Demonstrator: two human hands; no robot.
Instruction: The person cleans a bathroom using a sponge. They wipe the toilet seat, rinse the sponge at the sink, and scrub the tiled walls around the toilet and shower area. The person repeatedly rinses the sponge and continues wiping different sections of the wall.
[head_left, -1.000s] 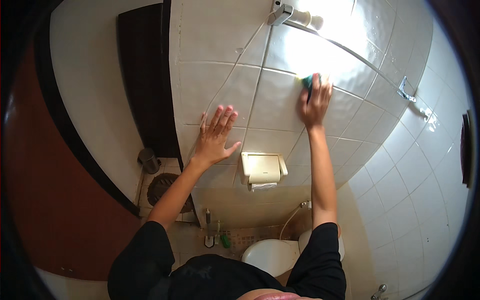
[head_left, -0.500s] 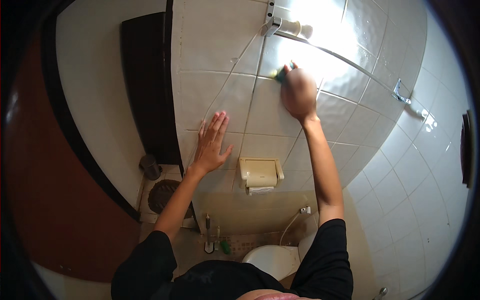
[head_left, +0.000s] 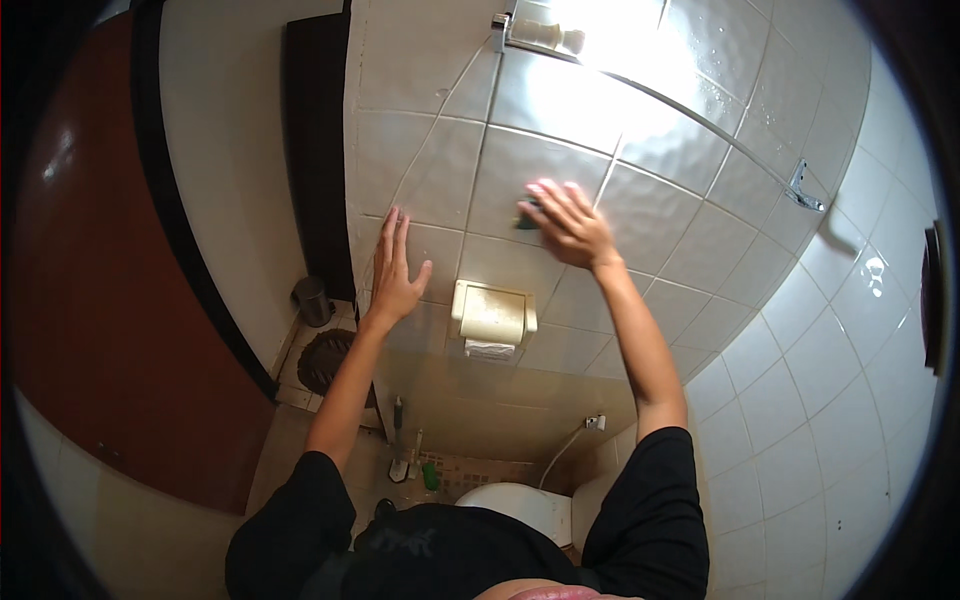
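Observation:
Pressed to the white tiled wall [head_left: 405, 155], my right hand [head_left: 572, 228] grips a small sponge [head_left: 525, 214]. Only its dark green and yellowish edge shows left of my fingers; the rest is under my slightly blurred hand. My left hand [head_left: 400, 275] rests against the tiles with fingers spread and nothing in it, close to the wall's left edge. A cream toilet paper holder [head_left: 494, 312] is fixed to the wall between and below my hands, paper hanging from its bottom.
Above, a metal rail [head_left: 690, 115] crosses the wall to a bracket [head_left: 803, 190]; a thin cord [head_left: 440, 112] hangs at left. Below are a white toilet [head_left: 520, 503] and a green object [head_left: 430, 477]. At left stand a bin [head_left: 313, 300], a brown mat [head_left: 325, 360] and a reddish-brown door [head_left: 150, 300].
My right hand has moved down and slightly left across the tiles with the sponge. My left hand stays on the wall; the whole view has shifted a little.

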